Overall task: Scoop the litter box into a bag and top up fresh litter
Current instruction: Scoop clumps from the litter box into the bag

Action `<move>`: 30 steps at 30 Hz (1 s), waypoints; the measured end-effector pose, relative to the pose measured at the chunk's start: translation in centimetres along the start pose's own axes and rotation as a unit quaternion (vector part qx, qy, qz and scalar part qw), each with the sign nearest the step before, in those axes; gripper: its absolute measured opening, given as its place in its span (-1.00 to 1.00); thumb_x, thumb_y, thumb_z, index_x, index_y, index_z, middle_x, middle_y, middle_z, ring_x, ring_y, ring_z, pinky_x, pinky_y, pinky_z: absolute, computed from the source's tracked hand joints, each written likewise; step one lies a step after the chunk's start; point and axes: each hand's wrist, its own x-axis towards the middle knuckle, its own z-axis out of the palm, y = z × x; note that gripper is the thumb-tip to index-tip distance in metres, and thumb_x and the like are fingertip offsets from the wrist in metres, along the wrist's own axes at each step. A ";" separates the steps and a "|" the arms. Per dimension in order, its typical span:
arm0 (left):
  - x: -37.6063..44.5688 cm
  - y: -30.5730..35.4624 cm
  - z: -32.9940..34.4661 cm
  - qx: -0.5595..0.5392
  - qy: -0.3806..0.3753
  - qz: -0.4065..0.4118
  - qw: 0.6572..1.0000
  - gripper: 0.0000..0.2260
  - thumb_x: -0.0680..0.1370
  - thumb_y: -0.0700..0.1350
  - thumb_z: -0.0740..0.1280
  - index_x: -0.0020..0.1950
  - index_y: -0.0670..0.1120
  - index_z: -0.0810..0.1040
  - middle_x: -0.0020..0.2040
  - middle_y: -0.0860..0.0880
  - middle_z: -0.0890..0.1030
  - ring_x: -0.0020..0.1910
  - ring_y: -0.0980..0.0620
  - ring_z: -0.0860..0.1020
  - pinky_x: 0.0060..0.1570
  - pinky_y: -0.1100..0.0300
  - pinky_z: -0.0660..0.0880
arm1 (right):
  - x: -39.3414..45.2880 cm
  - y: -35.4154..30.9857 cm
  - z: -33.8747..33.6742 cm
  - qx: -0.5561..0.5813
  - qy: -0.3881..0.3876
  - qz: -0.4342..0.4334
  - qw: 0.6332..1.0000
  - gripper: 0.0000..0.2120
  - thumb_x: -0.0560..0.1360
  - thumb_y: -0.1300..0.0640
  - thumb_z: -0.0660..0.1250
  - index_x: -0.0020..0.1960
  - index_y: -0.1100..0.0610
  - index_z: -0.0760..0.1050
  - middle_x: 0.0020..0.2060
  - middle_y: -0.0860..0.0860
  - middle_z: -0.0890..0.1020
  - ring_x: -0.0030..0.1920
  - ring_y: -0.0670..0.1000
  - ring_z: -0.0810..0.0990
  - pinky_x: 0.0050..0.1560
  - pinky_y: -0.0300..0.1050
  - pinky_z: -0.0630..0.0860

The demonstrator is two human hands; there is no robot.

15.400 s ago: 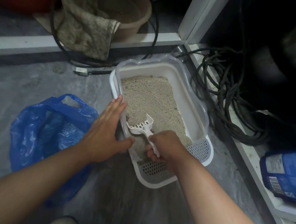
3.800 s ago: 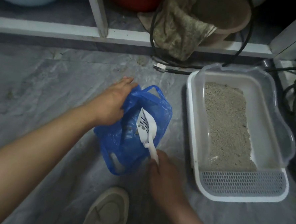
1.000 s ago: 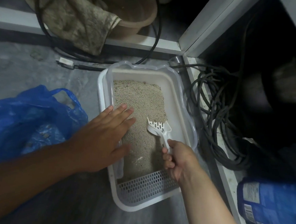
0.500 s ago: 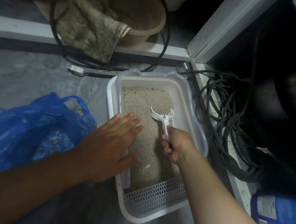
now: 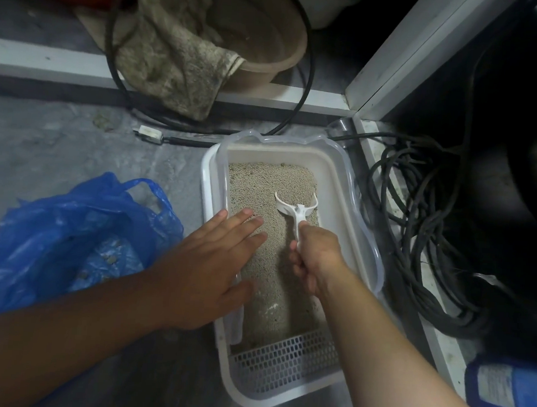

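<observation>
A white litter box (image 5: 337,188) with a clear rim and a grated step at its near end sits on the grey floor, holding beige litter (image 5: 262,184). My right hand (image 5: 316,256) grips the handle of a white scoop (image 5: 296,209), whose head digs into the litter at the middle of the box. My left hand (image 5: 205,268) lies flat with straight fingers over the box's left rim, fingertips above the litter. An open blue plastic bag (image 5: 70,235) lies on the floor left of the box, with some clumps inside.
A blue litter bag (image 5: 513,397) stands at the lower right on a white ledge. Coiled black cables (image 5: 416,237) crowd the right side of the box. A dirty cloth (image 5: 172,56) hangs over a tan basin (image 5: 270,43) behind a white frame at the back.
My right hand has pushed the scoop further away along the litter, toward the box's far end. My left hand stays on the left rim. The view has shifted slightly.
</observation>
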 end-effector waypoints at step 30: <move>-1.6 -0.8 -1.1 -0.024 -0.030 -0.014 0.999 -0.34 0.63 0.20 0.08 0.68 0.04 -0.02 0.67 0.09 -0.14 0.58 0.20 -0.36 0.56 0.13 -0.30 | -3.0 1.1 4.6 0.024 -0.118 0.041 0.992 -0.79 0.64 0.12 0.23 -0.10 0.19 0.54 -0.51 0.04 0.42 -0.64 -0.07 0.27 -0.60 -0.32 0.14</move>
